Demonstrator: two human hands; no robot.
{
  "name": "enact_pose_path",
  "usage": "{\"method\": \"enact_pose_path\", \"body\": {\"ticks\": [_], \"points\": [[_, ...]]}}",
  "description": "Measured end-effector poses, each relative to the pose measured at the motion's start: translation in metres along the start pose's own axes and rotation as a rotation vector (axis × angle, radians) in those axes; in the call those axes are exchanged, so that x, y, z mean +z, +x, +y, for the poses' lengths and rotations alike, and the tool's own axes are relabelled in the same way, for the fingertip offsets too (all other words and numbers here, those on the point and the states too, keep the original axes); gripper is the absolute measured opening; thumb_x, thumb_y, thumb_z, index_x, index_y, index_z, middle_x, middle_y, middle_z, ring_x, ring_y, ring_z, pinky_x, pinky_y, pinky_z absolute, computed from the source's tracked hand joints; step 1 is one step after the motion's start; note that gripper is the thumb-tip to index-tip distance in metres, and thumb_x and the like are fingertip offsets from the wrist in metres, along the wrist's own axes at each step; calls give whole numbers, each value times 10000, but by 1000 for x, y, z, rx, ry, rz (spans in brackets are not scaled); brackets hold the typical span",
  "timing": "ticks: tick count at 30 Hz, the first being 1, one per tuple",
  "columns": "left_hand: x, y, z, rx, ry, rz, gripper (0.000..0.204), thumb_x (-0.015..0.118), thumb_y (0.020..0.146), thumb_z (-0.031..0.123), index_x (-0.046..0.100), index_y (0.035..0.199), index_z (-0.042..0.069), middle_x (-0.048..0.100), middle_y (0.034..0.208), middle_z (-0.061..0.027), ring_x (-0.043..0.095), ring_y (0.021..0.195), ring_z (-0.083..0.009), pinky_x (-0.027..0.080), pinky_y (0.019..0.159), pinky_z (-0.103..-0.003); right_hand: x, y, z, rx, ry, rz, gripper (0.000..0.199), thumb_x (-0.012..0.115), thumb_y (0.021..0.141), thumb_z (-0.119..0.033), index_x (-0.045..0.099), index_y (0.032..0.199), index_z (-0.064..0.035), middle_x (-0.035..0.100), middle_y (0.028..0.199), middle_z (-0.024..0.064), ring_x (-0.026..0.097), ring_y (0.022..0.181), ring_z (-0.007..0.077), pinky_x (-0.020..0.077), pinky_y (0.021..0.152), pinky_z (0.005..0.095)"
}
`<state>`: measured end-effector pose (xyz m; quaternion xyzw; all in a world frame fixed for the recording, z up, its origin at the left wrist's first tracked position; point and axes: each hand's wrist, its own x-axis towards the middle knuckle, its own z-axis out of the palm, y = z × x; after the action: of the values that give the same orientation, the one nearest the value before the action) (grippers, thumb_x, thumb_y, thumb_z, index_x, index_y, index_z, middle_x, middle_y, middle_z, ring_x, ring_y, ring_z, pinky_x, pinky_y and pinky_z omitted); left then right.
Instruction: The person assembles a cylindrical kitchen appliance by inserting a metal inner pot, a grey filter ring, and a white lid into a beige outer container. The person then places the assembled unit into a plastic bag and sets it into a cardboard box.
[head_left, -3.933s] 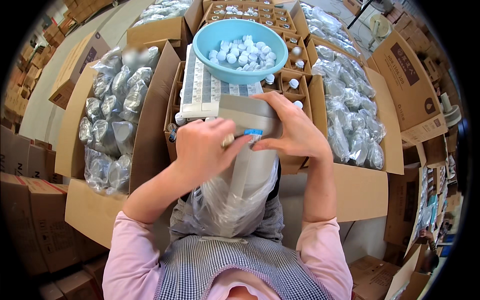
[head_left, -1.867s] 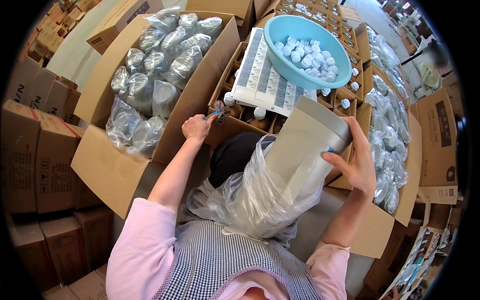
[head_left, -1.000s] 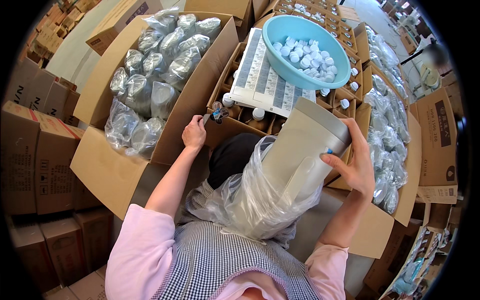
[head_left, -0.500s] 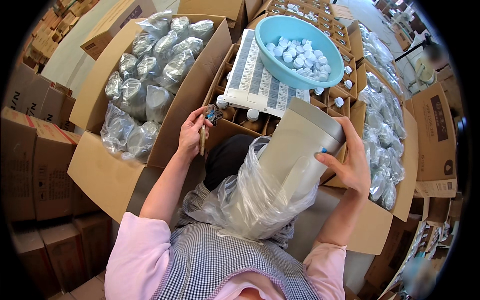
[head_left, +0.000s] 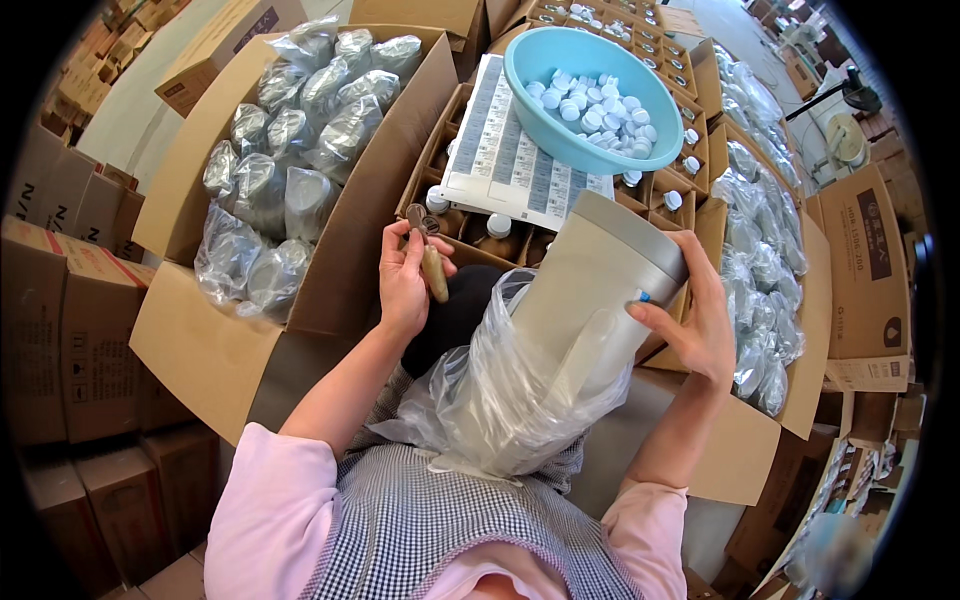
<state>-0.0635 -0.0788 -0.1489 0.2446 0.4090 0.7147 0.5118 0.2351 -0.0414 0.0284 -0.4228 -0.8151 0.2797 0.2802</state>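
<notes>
A beige-grey jug with a handle rests tilted across my lap, its wide end toward the far right. A clear plastic bag is bunched around its lower part. My right hand grips the wide end, thumb on the side near a small blue spot. In my left hand is a small tool with a tan handle, pinched in the fingers. Dark round pieces show at its far end; their exact kind is unclear.
A light-blue basin of white caps and a printed sheet lie on a divided carton of white-capped bottles. Open cartons with bagged items stand at left and right. Stacked boxes line the left side.
My left hand has moved slightly right, toward the jug, and the tool has turned in its fingers. My right hand still grips the jug, which has hardly moved.
</notes>
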Motion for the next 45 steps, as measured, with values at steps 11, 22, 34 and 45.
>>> {"method": "enact_pose_path", "body": {"ticks": [11, 22, 34, 45], "points": [[96, 63, 31, 4, 432, -369, 198, 481, 1033, 207, 578, 1044, 35, 646, 808, -49, 554, 674, -87, 467, 626, -235, -37, 63, 47, 126, 605, -42, 280, 558, 982, -170, 630, 1151, 41, 679, 982, 110, 692, 871, 182, 539, 818, 297], [158, 92, 42, 401, 745, -632, 338, 698, 862, 1, 544, 1163, -12, 657, 1048, -80, 586, 910, -98, 501, 783, -245, -7, 151, 35, -117, 15, -104, 175, 736, 830, -183, 745, 915, -30, 676, 780, 97, 603, 701, 169, 487, 673, 303], [155, 100, 42, 288, 742, -621, 197, 683, 894, 156, 647, 834, -29, 631, 725, -28, 564, 668, -68, 458, 582, -246, 9, 148, 39, -79, 45, -36, 145, 739, 815, -160, 764, 896, -42, 712, 790, 117, 628, 686, 181, 492, 661, 320], [153, 101, 25, 75, 507, -719, 256, 715, 888, 228, 657, 917, -20, 604, 738, 11, 558, 696, -64, 461, 629, -245, 4, 140, 48, 12, -12, -271, 284, 589, 959, -257, 713, 1041, -15, 727, 902, 151, 663, 812, 187, 504, 761, 343]]}}
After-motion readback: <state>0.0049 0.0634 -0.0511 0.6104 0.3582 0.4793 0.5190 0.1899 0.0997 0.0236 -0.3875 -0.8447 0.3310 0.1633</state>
